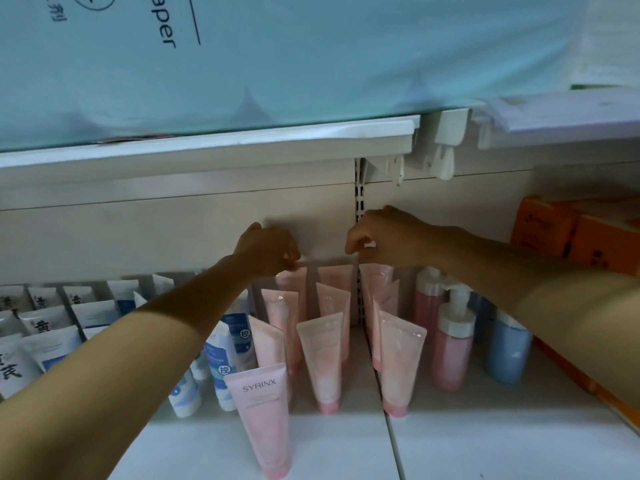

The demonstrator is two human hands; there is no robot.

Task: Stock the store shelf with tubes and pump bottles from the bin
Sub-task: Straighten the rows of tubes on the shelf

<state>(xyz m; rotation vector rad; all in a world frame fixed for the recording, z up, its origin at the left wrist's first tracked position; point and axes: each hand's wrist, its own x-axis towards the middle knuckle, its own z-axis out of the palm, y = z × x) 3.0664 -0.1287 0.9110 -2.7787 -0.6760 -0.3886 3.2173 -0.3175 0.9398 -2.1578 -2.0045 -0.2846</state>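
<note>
Hard to say exactly what the hands are doing, since both reach to the back of the shelf and the fingertips are a bit blurred. The left hand (268, 249) has its fingers curled and seems to pinch the top edge of a rear pink tube (294, 289); the right hand (381, 239) is curled the same way over another back-row pink tube (375, 282), though I can't tell whether it really pinches it. The pink tubes stand cap-down in three rows in the middle of the frame, and only the front SYRINX tube (265, 417) has a readable label. Right of them stand pink pump bottles (450, 344) and a blue bottle (507, 351), partly hidden by the right forearm. At lower left, white and blue tubes (221, 365) are cut off by the left arm and the frame edge. Orange boxes (571, 233) sit at the right edge. The white shelf (485, 438) has a seam down the middle, and a teal paper pack (277, 57) fills the shelf above.
</note>
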